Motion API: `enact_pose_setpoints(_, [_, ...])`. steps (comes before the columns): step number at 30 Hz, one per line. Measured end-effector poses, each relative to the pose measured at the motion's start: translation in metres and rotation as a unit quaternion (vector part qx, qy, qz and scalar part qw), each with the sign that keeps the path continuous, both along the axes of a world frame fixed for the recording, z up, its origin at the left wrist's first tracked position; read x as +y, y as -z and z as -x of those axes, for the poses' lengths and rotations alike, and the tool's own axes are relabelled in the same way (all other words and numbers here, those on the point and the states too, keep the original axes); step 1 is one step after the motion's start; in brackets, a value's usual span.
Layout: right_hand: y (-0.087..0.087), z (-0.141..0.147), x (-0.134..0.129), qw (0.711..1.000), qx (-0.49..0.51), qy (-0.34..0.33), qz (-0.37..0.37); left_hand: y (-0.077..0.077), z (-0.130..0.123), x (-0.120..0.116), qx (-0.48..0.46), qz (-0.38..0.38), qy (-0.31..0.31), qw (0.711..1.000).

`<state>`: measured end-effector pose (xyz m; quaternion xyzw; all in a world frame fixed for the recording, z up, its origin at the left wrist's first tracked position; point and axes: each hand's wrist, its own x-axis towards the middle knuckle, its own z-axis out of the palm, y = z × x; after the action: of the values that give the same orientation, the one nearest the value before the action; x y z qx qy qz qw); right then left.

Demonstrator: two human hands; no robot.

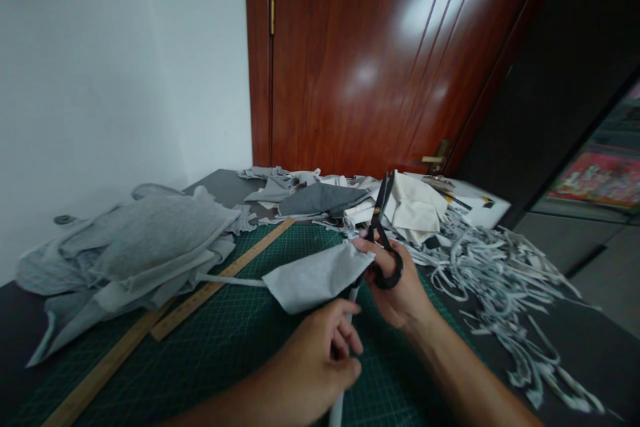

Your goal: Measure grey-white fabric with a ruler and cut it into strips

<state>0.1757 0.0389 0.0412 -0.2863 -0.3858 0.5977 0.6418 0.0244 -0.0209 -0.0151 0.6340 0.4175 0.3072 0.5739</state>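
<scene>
My right hand (397, 287) is closed on black-handled scissors (379, 213), whose blades point up and away. Its thumb and fingers also pinch the corner of a light grey fabric piece (315, 277), which hangs to the left over the mat. A narrow pale strip (243, 281) sticks out from that piece's left side. My left hand (325, 353) is just below the fabric, its fingers loosely curled and the thumb apart, with nothing seen between them. Another pale strip (337, 412) runs down behind the left hand; whether the fingers touch it I cannot tell.
Wooden rulers (200, 297) lie across a green cutting mat (215, 360). A heap of grey fabric (155, 240) is on the left. Thin fabric strips (480, 267) pile up at right, with more scraps (323, 199) at the back. A wooden door (340, 67) stands behind the table.
</scene>
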Motion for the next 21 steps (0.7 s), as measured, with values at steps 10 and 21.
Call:
enact_pose_setpoints(10, [0.002, -0.007, -0.001, 0.999, 0.031, 0.020, 0.010, -0.044, -0.015, 0.025, -0.423, 0.008, -0.093, 0.901])
enact_pose_setpoints(21, [0.013, -0.007, 0.003, 0.998, -0.006, 0.060, 0.003, -0.041, -0.014, 0.032, -0.483, 0.045, -0.136, 0.864])
